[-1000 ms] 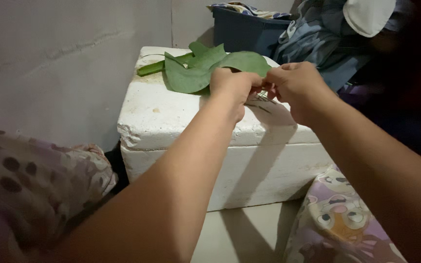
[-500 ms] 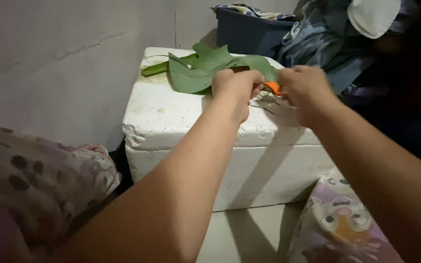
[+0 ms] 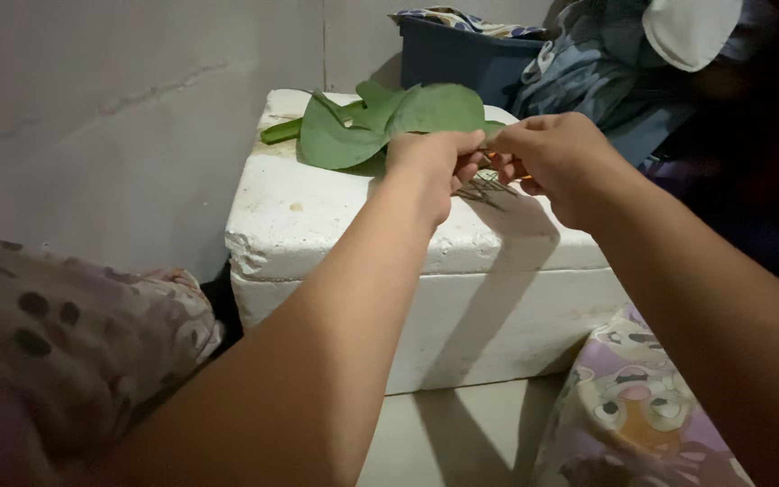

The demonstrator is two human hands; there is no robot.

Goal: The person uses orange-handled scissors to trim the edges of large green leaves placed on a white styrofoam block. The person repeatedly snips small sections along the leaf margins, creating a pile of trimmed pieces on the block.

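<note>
Above the far right part of a white foam box, my left hand and my right hand meet fingertip to fingertip. Both pinch a small green piece between them; most of it is hidden by the fingers. A pile of broad green leaves lies on the back of the lid, just beyond my left hand. Several thin dark sticks lie on the lid under the hands.
A dark blue bin with cloth on it stands behind the box, beside a heap of bluish clothes. A spotted cushion lies at the left, a printed cushion at the lower right. A grey wall runs along the left.
Both hands stay together over the box's far right part, fingers shifting slightly. An orange bit seen between them half a second ago is hidden now.
</note>
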